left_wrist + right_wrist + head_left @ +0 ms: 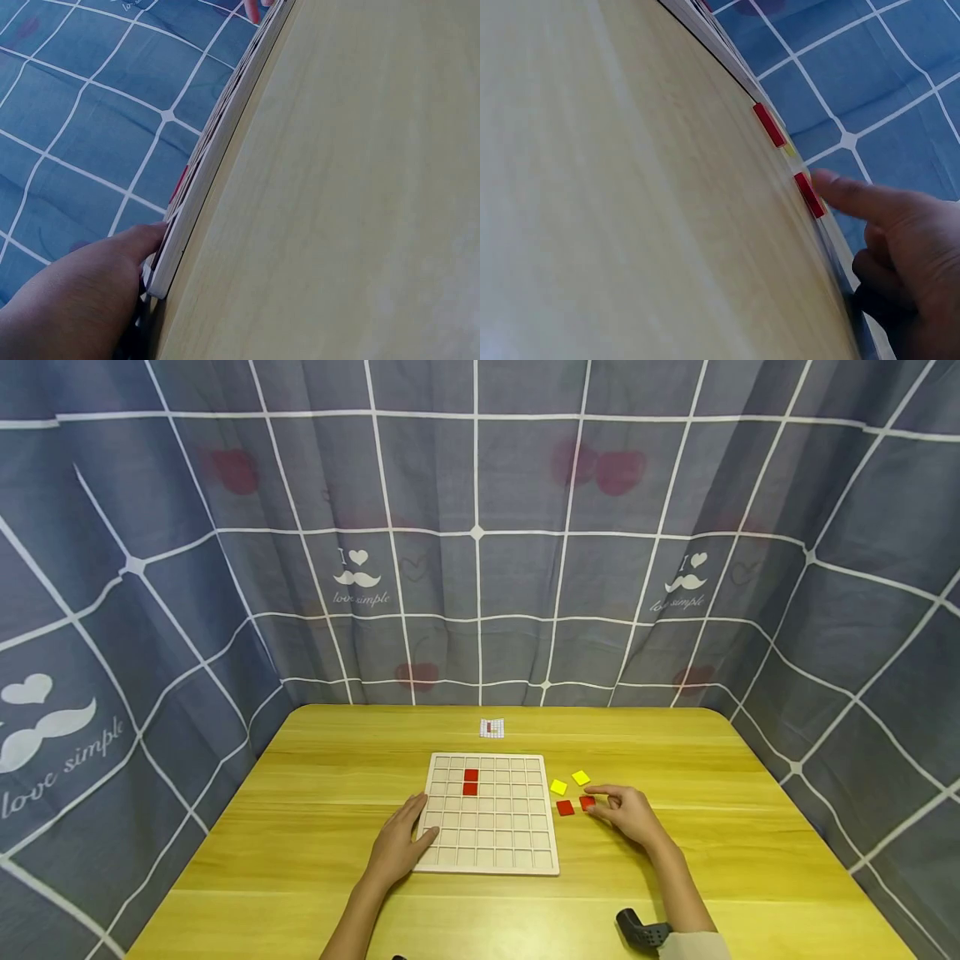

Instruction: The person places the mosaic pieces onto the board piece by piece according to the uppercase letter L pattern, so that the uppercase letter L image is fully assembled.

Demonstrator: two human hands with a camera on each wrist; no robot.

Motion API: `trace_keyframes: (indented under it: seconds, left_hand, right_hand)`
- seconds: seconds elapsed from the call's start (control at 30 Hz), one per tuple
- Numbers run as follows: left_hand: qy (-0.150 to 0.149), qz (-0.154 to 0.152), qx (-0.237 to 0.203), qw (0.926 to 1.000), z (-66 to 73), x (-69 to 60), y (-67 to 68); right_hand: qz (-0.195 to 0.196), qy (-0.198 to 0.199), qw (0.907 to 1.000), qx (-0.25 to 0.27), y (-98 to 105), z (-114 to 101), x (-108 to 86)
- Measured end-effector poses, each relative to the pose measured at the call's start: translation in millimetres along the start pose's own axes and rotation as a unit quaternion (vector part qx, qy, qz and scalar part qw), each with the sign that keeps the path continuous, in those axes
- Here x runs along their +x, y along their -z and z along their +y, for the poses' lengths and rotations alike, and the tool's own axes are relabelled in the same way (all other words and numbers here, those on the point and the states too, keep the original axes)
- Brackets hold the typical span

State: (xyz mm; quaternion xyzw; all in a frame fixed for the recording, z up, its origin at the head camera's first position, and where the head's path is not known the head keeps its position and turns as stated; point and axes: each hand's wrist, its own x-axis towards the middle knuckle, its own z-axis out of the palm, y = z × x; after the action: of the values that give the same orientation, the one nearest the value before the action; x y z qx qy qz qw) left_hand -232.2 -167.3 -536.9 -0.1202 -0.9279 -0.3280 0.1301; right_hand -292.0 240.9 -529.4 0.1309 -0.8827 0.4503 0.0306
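Note:
A pale gridded board lies on the table, with two red tiles in adjoining cells, one above the other, near its upper left. Along the board's left edge rests my left hand, fingers extended and thumb over the rim; the left wrist view shows the thumb at the board's side. To the right of the board, my right hand has its thumb and index finger apart around a red tile, which lies flat. Another red tile and two yellow tiles are beside it.
A small card with a printed grid lies behind the board. A black device is by the right wrist. A grey-blue checked curtain hangs behind and at both sides of the wooden table.

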Motion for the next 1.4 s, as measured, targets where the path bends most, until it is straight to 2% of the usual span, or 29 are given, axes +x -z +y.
trace_keyframes:
  seconds: [0.13, 0.27, 0.53, 0.8, 1.03, 1.2, 1.4]
  left_hand:
    - [0.002, -0.001, 0.0, 1.0, -0.1, 0.2, -0.1]
    - [0.002, -0.003, -0.003, 1.0, 0.2, -0.2, -0.2]
    - [0.001, -0.002, 0.0, 1.0, 0.4, -1.0, 0.6]
    - [0.006, -0.001, 0.001, 1.0, 0.8, -0.4, 0.6]
    - [0.007, -0.003, 0.002, 1.0, 1.5, 0.1, -1.0]
    - [0.005, 0.0, 0.0, 1.0, 2.0, -0.5, -0.1]
    - [0.003, -0.001, 0.001, 1.0, 1.2, -1.1, 1.0]
  right_hand:
    - [0.002, -0.009, 0.9992, -0.04, 1, 2, -1.0]
    - [0.005, -0.016, 0.9984, -0.054, 1, 1, -1.3]
    - [0.02, 0.005, 0.9994, -0.026, -9, -18, 2.8]
    - [-0.009, 0.052, 0.9983, -0.026, -45, -55, 16.5]
    - [-0.044, 0.109, 0.9923, -0.04, -81, -79, 24.6]
    - [-0.041, 0.138, 0.9882, -0.052, -101, -94, 31.5]
    - [-0.028, 0.144, 0.987, -0.065, -121, -108, 40.9]
